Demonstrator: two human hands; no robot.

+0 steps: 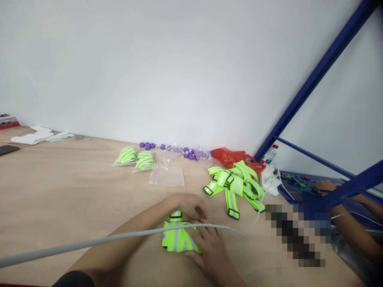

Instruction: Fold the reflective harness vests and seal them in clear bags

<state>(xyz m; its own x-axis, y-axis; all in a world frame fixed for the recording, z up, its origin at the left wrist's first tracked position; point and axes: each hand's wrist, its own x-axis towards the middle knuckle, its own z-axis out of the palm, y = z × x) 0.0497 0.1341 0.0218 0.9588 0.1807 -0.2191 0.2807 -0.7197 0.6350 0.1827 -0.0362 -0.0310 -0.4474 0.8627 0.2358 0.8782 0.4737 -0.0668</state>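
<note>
Pressing a folded reflective band (pixel 177 239) onto the wooden table (pixel 60 191) with both hands, at the near centre of the view.

Reaching in from the lower left with the left hand (pixel 189 207): forearm laid diagonally across the table, palm down, fingers bent over the far right corner of the band. Clamped on the fabric or merely resting: cannot tell.

Coming up from the bottom edge with the right hand (pixel 211 251): palm down, fingers extended and flat, lying open against the near right side of the band, gripping nothing.

Band orientation: folded into a compact packet, silver stripes running roughly near to far and fanning slightly toward the near edge. Long axis directed away from the body, black loop end pointing at the wall. Crossed in view by a grey cable (pixel 89 240) passing over the left forearm and the far part of the packet.

Lying beyond the hands, well apart from them:
- loose pile of bands (pixel 236 183), right of centre
- two bagged bands (pixel 136 158)
- empty clear bag (pixel 167 175)
- purple rings (pixel 148 146) along the wall

Working at the far right, behind a blue frame (pixel 314 79): a co-worker's hand (pixel 324 185).
</note>
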